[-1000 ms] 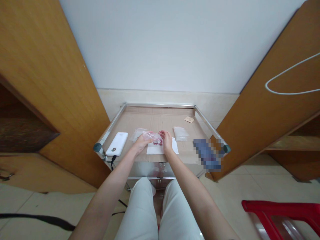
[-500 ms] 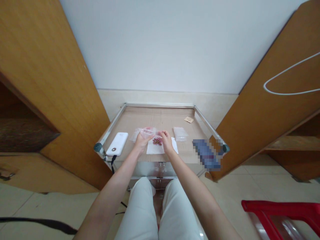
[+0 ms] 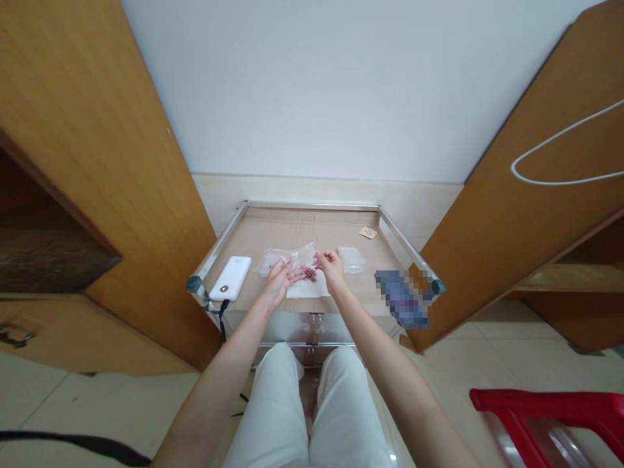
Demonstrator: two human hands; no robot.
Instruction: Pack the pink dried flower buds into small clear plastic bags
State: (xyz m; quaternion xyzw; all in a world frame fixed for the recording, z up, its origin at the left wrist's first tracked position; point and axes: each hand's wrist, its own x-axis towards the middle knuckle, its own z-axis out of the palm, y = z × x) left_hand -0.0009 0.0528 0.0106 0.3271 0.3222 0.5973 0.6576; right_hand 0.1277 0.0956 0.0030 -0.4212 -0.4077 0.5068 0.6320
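A small heap of pinkish-brown bits (image 3: 311, 273), resembling dried flower buds, lies on a white paper sheet (image 3: 307, 289). My left hand (image 3: 281, 278) is at the heap's left, palm partly up, fingers stretched and apart. To the right, my right hand (image 3: 331, 265) has its thumb and fingertips pinched together; what is between them is too small to make out. Behind the heap, between both hands, a clear plastic bag (image 3: 305, 252) lies crumpled, its right edge close to my right fingertips. More clear bags (image 3: 270, 260) lie flat beyond my left hand.
A stack of clear bags (image 3: 351, 259) lies right of my right hand. On the metal-framed table (image 3: 312, 224) are a white power bank (image 3: 232, 278) with a black strap, a small tan card (image 3: 368, 233) and a blurred-out item (image 3: 402, 299). Wooden cabinets flank it; a red stool (image 3: 546, 403) stands lower right.
My left hand has let go of the clear bag and spread its fingers beside the heap. My right hand has shifted slightly right. The bag now lies behind the heap.
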